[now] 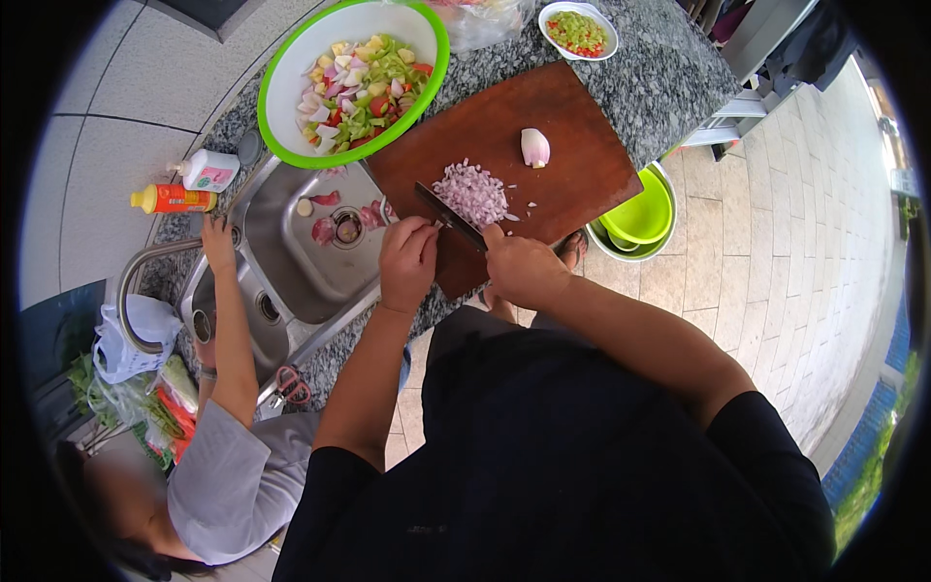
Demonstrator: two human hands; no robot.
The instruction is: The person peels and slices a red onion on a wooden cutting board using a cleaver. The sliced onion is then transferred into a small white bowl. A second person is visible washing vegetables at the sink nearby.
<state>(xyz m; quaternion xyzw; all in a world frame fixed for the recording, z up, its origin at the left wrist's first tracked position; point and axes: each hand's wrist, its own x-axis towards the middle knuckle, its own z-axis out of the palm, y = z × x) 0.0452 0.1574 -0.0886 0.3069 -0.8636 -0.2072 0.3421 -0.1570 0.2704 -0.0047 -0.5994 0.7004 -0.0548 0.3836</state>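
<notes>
My right hand (525,268) grips a kitchen knife (452,218), its dark blade slanting up and left across the brown cutting board (567,98). Beside the blade lies a heap of finely diced purple shallot or onion (474,190), with a few loose bits to its right. Farther up the board is a peeled, uncut piece of shallot or onion (535,148). My left hand (409,263) is at the board's left edge, fingers curled and fingertips close to the blade. Small pale bits show at those fingertips; whether they are pinched is unclear.
A green-rimmed bowl (270,116) of chopped vegetables overlaps the board's upper left. Left is a steel double sink (291,218) with scraps; another person's hand (218,244) reaches near its faucet (138,269). Scissors (292,385) lie by the sink. A small dish (550,16) holds chopped peppers.
</notes>
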